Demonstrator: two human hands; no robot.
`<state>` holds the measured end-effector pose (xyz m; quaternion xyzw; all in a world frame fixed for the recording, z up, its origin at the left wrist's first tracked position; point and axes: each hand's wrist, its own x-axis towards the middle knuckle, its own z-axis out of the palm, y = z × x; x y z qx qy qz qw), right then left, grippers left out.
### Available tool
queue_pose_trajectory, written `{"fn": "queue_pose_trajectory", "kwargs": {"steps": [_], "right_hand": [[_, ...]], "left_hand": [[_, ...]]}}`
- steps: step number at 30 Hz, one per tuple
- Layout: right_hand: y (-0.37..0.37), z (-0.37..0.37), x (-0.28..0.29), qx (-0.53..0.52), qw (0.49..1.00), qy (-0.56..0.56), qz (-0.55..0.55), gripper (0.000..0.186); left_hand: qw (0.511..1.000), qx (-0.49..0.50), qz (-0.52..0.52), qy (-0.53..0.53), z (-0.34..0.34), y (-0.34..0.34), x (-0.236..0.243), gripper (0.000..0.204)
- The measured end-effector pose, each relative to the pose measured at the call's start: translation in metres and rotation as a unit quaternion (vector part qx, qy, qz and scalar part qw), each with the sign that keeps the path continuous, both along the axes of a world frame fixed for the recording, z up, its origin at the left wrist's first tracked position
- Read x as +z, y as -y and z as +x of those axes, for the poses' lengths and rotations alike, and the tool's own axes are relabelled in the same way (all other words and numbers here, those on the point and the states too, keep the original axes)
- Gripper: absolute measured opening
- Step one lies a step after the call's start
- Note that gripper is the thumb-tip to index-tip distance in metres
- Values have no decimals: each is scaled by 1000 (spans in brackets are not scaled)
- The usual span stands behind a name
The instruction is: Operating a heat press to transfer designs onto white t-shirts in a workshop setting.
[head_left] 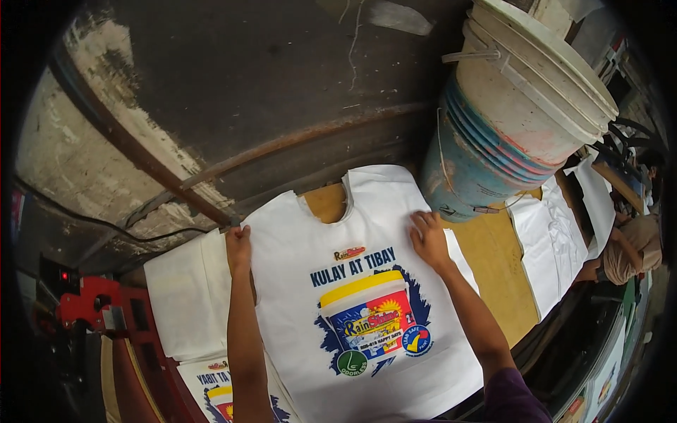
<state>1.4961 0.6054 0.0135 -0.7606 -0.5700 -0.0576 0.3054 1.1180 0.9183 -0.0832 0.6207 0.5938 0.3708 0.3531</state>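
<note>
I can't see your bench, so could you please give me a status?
Left hand and right hand flat on printed shirt. Shirt spread on board. Buckets beside collar.

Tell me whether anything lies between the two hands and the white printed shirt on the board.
Nothing visible does. The left hand rests on the white printed shirt at its left shoulder edge, and the right hand presses flat on its right shoulder.

White bag [367, 310]: matt non-woven cloth w/ a slightly glossy colour print; both grips lie flat on it. Counter [493, 268]: bare matt board, wood-like, rough. Stacked buckets [522, 92]: plastic, scuffed, paint-stained, dull. Wall [233, 84]: rough, flaking, dark & patchy. Blank pile [187, 296]: same matt white cloth, smooth
</note>
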Motion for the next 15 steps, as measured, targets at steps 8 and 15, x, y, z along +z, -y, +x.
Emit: {"fn": "queue_pose_trajectory", "kwargs": {"steps": [8,15], "right_hand": [[-126,55,-1,-137,985,-67,-84,22],[-156,160,-22,-146,952,-25,-267,21]], "left_hand": [[1000,7,8,26,-2,7,7,20],[996,-48,-39,56,36,9,-8,23]]}}
